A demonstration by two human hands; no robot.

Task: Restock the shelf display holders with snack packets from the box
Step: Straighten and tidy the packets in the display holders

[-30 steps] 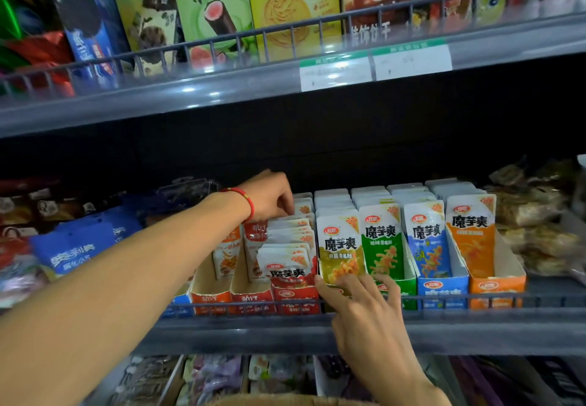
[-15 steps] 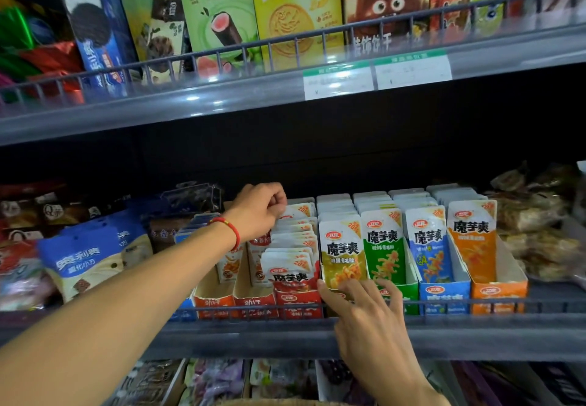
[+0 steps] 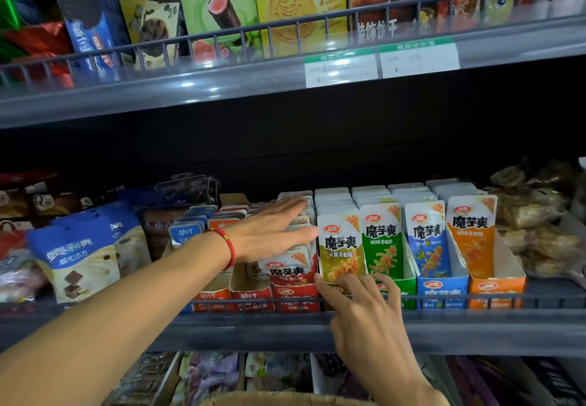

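A: Snack packets [image 3: 293, 266] in the red holder [image 3: 295, 294], just left of the yellow holder [image 3: 329, 291] — settling step?

B: Seemingly. Left hand [image 3: 272, 231] flat on them, fingers straight; right hand [image 3: 361, 307], fingers spread, steadies the yellow holder's front. Next: fetch more packets.

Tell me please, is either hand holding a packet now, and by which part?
Nothing is held. The left hand lies flat, fingers straight, on the tops of the red-and-white snack packets. The right hand touches the yellow cardboard holder's front with straight fingers.
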